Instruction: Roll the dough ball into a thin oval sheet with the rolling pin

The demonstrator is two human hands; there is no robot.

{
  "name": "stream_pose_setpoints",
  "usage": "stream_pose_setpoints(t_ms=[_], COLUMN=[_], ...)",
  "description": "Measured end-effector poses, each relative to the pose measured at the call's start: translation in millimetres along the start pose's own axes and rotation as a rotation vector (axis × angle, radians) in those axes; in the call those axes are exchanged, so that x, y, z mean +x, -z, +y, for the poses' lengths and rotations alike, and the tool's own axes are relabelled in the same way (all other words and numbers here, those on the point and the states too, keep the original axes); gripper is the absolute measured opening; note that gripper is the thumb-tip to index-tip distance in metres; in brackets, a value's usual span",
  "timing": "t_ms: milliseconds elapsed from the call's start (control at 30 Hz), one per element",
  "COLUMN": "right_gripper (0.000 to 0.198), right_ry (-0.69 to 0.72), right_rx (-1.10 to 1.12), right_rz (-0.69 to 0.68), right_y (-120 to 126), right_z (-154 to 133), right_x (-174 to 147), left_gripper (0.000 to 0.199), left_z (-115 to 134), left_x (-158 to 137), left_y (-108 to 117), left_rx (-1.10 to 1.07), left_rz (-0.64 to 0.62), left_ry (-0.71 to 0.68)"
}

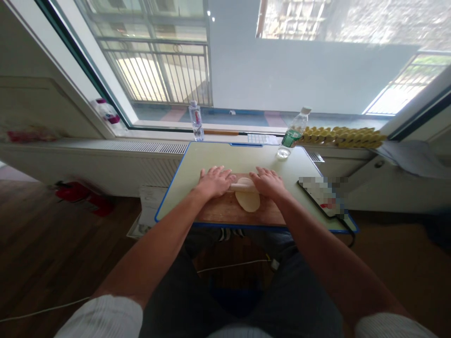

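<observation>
A pale wooden rolling pin [243, 187] lies across a flat oval of dough [248, 202], whose near part shows below the pin and a smaller part above it. Under the dough is a reddish-brown wooden board [225, 210]. My left hand [215, 180] rests on the pin's left end, fingers stretched forward and spread. On its right end lies my right hand [268, 181], also flat with fingers extended. Both palms cover the ends of the pin, so those ends are hidden.
The small light-green table [183, 180] has a blue rim. A green-labelled bottle [293, 134] stands at its back right, and a phone-like device [322, 197] with a cable lies on the right. Another bottle [196, 121] is by the window sill. A red fire extinguisher [84, 197] lies left.
</observation>
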State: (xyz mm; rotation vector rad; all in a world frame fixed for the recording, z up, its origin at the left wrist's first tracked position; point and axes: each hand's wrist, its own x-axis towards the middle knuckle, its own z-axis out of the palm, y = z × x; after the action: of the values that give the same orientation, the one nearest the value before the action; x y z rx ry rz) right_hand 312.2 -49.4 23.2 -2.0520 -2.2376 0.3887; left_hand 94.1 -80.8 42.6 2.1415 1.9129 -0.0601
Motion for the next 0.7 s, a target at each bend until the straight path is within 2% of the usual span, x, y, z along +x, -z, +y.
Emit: stream_pose_setpoints(t_ms=[267,367,533,700], right_gripper=[0.067,0.069,0.065,0.065], right_ry=[0.077,0.083,0.058,0.069], right_rx=[-0.114,-0.118,-0.068,-0.044], right_rz=[0.176,0.193,0.216,0.143], right_y=[-12,-17,-13,-5], right_z=[-2,-1,-2,1], right_x=[-70,-80,-57,-19], left_gripper=[0.073,0.075,0.077,0.075], left_z=[6,5,5,4], left_x=[-62,-72,-47,-10], left_y=[-30,-34,-26,-15], left_rx=[0.032,0.026,0.023,0.048], left_rz=[0.131,0.139,0.141,0.129], left_ry=[-0.04,-0.065,-0.05,-0.033])
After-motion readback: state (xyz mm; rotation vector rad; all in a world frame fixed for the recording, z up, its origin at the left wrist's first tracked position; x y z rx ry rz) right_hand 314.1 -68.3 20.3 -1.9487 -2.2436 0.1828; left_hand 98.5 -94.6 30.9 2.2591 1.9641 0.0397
